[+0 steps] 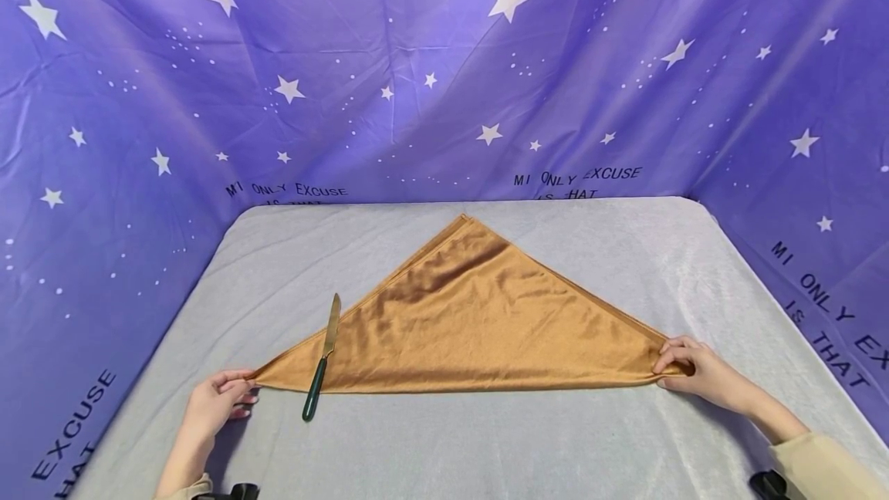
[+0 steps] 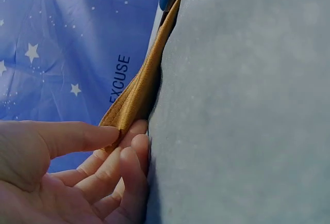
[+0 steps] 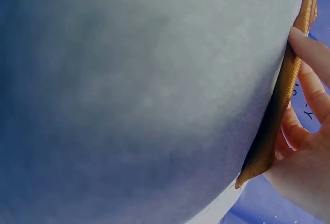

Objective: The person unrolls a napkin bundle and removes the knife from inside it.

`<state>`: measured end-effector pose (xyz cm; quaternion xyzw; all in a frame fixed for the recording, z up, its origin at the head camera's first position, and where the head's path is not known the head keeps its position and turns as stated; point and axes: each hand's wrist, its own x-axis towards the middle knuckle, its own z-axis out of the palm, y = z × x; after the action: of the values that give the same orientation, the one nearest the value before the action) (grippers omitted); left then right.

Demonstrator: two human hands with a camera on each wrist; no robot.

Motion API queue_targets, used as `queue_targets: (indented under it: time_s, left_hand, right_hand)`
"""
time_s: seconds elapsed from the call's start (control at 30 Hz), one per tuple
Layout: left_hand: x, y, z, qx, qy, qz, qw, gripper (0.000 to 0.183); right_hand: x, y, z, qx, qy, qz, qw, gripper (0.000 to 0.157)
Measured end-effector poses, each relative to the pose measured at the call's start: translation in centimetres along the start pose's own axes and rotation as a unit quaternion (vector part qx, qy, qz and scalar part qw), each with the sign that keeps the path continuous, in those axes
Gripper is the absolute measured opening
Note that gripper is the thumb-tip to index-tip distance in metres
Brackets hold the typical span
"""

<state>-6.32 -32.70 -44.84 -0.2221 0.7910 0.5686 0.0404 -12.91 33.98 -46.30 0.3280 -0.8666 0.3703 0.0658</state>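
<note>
A golden-brown satin cloth (image 1: 472, 315), folded into a triangle, lies with its peak toward the far side and its long folded edge toward me. My left hand (image 1: 215, 400) pinches its left corner. In the left wrist view, the thumb (image 2: 87, 137) presses the cloth tip (image 2: 126, 105) against the fingers, slightly raised. On the other side, my right hand (image 1: 704, 375) grips the cloth near its right corner, thumb at the near edge and fingers on top. In the right wrist view, that corner (image 3: 255, 172) hangs past the hand. A green-handled knife (image 1: 321, 370) with a gold blade lies across the cloth's left part.
A pale grey covering (image 1: 486, 446) spreads over the table under the cloth. Purple drapes (image 1: 389, 60) with white stars and black lettering enclose the back and sides. The knife's handle end reaches past the cloth's near edge.
</note>
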Motion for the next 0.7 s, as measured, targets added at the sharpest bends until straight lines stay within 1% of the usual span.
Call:
queue_targets:
  time_s: [0.1, 0.17, 0.27, 0.37, 0.4, 0.43, 0.47, 0.5, 0.57, 0.63, 0.7]
  left_hand:
    - [0.0, 0.0, -0.1, -0.009, -0.007, -0.018, 0.9998, 0.019]
    - [0.0, -0.1, -0.2, -0.018, -0.008, -0.014, 0.9997, 0.017]
    - [0.0, -0.4, -0.4, -0.041, -0.012, 0.013, 0.9990, 0.017]
    - [0.4, -1.3, -0.9, -0.059, -0.014, 0.055, 0.9967, 0.027]
    - [0.7, -1.7, -1.1, -0.065, -0.011, 0.070, 0.9954, 0.029]
    - [1.0, -2.1, -1.3, -0.060, -0.002, 0.084, 0.9947, 0.029]
    - [1.3, -2.5, -1.5, -0.055, 0.011, 0.098, 0.9936, 0.026]
    - [1.6, -2.9, -1.6, -0.041, 0.034, 0.108, 0.9928, 0.023]
    - [2.5, -3.8, -1.8, 0.000, 0.095, 0.123, 0.9879, 0.017]
    - [3.3, -4.5, -1.8, 0.045, 0.165, 0.123, 0.9776, 0.013]
    - [4.0, -5.0, -1.7, 0.061, 0.215, 0.123, 0.9670, 0.015]
  right_hand:
    - [0.0, -0.1, 0.0, -0.001, 0.000, 0.003, 1.000, 0.034]
    - [0.0, -0.1, 0.0, 0.001, -0.001, 0.006, 1.000, 0.033]
    - [-0.1, -0.1, -0.1, 0.005, -0.002, 0.010, 1.000, 0.033]
    - [-0.1, -0.1, 0.0, 0.007, -0.002, 0.011, 1.000, 0.033]
    - [-0.1, 0.0, 0.0, 0.007, -0.002, 0.010, 1.000, 0.033]
    - [-0.1, 0.0, 0.0, 0.006, -0.002, 0.010, 1.000, 0.033]
    - [-0.1, 0.0, 0.0, 0.006, -0.002, 0.010, 1.000, 0.033]
    - [-0.1, 0.0, -0.1, 0.005, -0.002, 0.010, 1.000, 0.033]
    - [-0.1, 0.0, -0.1, 0.004, -0.002, 0.011, 1.000, 0.033]
    - [-0.1, -0.1, -0.1, 0.002, -0.003, 0.011, 1.000, 0.033]
    - [-0.1, 0.0, -0.1, 0.002, -0.004, 0.012, 1.000, 0.033]
